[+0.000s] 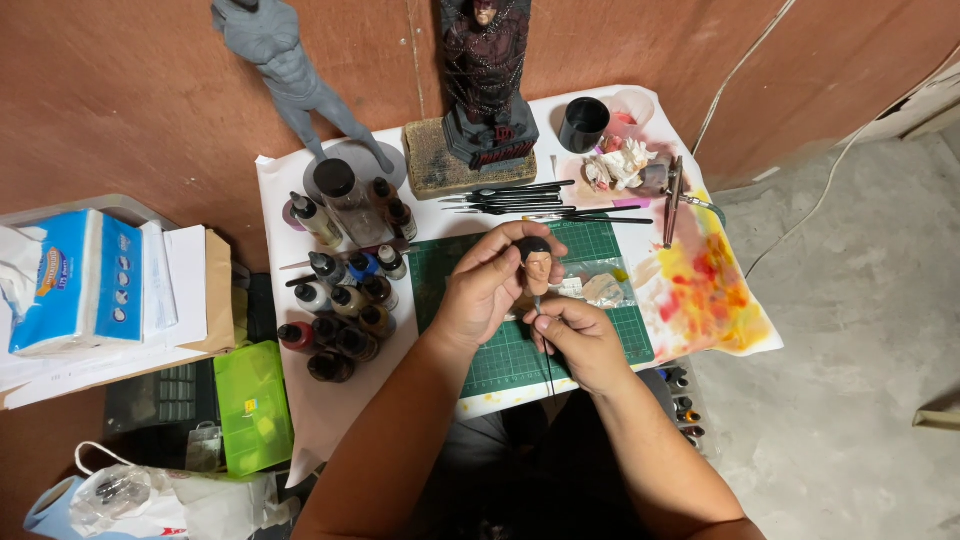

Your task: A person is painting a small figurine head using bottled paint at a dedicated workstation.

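My left hand [482, 288] holds a small sculpted head [537, 263] with dark hair and a skin-toned face, fingers wrapped around its back and top. My right hand [578, 338] pinches a thin paintbrush [541, 318] just below the head, its tip pointing up at the chin and its dark handle running down past my wrist. Both hands hover over a green cutting mat [612, 340] on a small white-covered table [300, 180].
Several paint bottles [345, 300] crowd the mat's left side. Brushes [530, 200] lie behind it, with a black cup [583, 123], crumpled tissue [620, 162] and an airbrush [675, 200]. A grey figure [290, 75] and dark statue [487, 70] stand at the wall. Tissue box [75, 280] and green case [252, 405] sit left.
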